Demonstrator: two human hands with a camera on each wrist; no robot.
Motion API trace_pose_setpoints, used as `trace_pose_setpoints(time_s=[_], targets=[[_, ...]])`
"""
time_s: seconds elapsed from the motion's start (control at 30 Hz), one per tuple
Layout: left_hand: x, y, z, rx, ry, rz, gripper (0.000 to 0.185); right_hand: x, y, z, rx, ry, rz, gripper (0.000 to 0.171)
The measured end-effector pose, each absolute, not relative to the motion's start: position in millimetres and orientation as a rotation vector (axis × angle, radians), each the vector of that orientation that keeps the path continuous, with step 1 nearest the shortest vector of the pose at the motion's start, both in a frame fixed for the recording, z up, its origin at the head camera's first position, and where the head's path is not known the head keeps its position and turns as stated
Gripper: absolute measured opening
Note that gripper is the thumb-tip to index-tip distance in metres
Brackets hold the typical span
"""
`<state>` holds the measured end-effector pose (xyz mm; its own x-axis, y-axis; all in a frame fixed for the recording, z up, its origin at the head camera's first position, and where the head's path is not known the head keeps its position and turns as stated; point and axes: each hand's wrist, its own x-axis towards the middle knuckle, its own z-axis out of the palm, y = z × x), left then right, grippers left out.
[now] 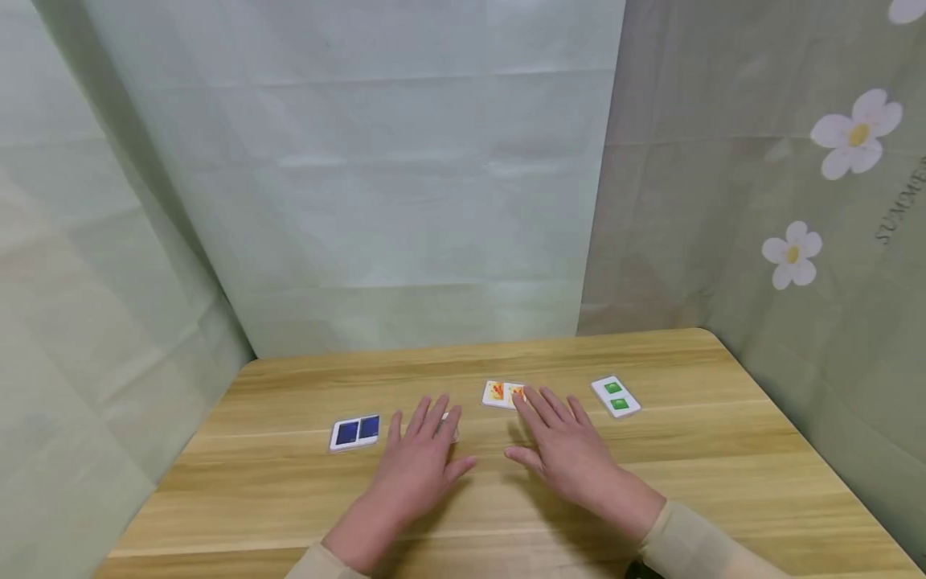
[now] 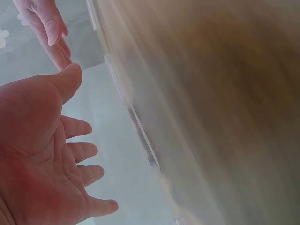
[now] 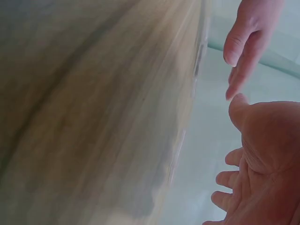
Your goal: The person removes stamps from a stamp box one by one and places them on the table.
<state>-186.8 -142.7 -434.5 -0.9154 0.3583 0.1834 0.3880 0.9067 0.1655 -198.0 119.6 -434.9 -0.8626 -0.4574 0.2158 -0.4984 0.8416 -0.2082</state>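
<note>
Lying flat on the wooden table (image 1: 304,498), four small white cards in a loose row; landmark here, the orange card (image 1: 502,393), near the middle of the row. Just under the fingertips of the right hand (image 1: 567,454), maybe touching at its near corner, cannot tell for sure. Left of the orange card, a card mostly hidden (image 1: 453,426) beneath the fingers of the left hand (image 1: 418,466); further left, well apart, the blue card (image 1: 354,432); right of the orange card, near, the green card (image 1: 616,396), turned at an angle.

Both hands palm down, fingers straight and spread, holding nothing. Same in the wrist views: open palm, relaxed fingers, table badly blurred.

Judged from the look: thin, stiff, very light, probably smooth plastic or coated board, so likely to slide on the wood instead of lifting. Best hold probably at a long edge, pinched between thumb and fingertip, or dragged first with a flat finger.

Behind the table, pale green cloth (image 1: 362,201), with white flowers at the right.
</note>
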Motion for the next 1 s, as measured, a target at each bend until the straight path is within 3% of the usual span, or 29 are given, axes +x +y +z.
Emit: trace_pose_setpoints(time_s=[1.0], targets=[[-187,-177,-440,-0.431,-2.997,-0.287,0.079,-207,92,-440,0.846,-2.857,0.400,0.078]])
